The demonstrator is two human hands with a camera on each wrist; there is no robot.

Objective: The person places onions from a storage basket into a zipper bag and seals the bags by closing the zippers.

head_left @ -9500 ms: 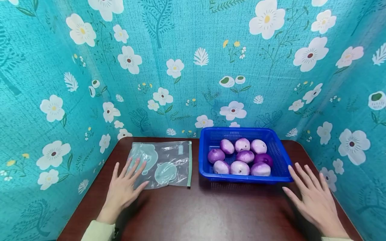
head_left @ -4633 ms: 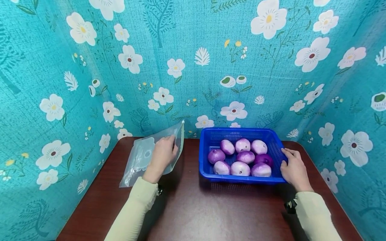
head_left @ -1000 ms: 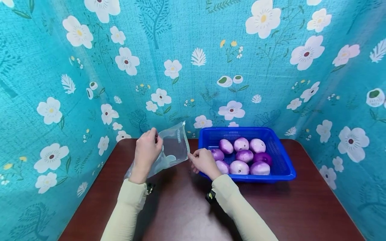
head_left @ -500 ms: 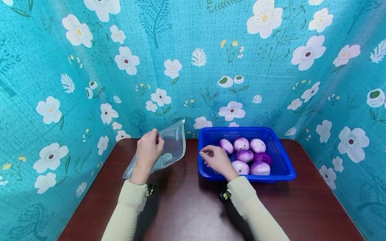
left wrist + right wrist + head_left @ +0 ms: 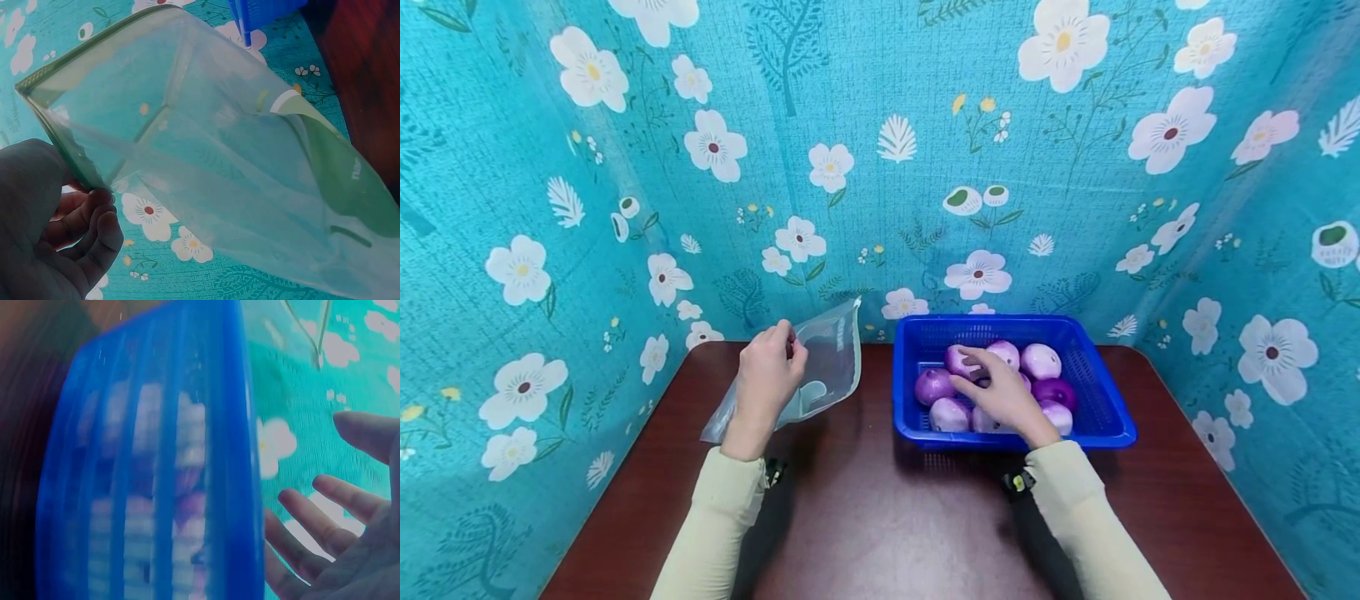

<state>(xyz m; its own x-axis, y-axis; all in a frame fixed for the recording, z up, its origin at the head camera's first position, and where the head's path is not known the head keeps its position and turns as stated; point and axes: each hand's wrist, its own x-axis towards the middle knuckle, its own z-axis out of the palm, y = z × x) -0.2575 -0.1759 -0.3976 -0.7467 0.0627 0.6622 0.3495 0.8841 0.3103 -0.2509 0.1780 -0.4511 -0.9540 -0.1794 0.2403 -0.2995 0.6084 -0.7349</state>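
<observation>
Head view: left hand (image 5: 766,377) pinches a bag (image 5: 833,354). Right hand (image 5: 1006,400), fingers parted, empty, hovers over onions (image 5: 934,386) in a basket (image 5: 1099,396).

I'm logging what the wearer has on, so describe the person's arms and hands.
The left hand and right hand wear no gloves. Both arms have long, plain, pale cream sleeves with wide cuffs. Small black devices show by both wrists, the right one with a yellowish spot.
</observation>
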